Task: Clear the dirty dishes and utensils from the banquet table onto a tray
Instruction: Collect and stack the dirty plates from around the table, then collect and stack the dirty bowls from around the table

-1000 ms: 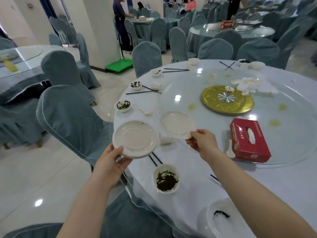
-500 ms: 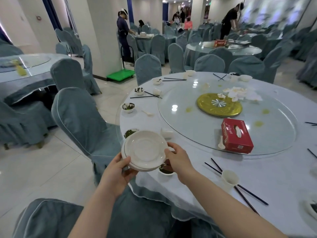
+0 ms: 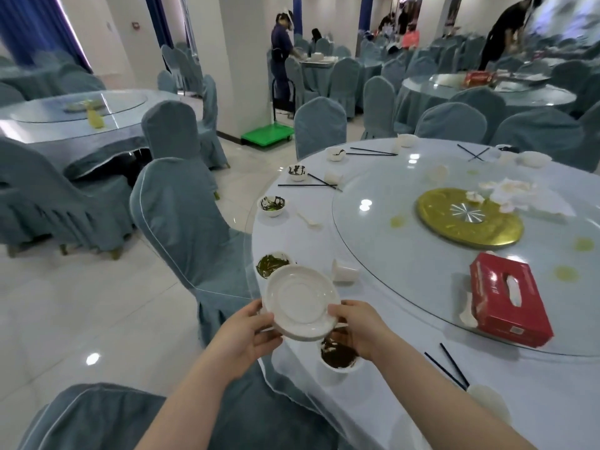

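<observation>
Head view shows the left hand [image 3: 242, 332] and right hand [image 3: 358, 329] gripping opposite rims of the stacked plates [image 3: 300, 302], held over the table edge [image 3: 259, 241]. Just below the right hand sits a dirty bowl [image 3: 339, 357]; beyond the plates, another bowl [image 3: 269, 264].

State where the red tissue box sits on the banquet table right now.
In the head view, the red tissue box lies on the right, at the near edge of the glass turntable, with a white spoon beside it.

Glossy ceramic plates [image 3: 302, 302], glass turntable [image 3: 406, 264], cloth-covered chair [image 3: 188, 222].
</observation>
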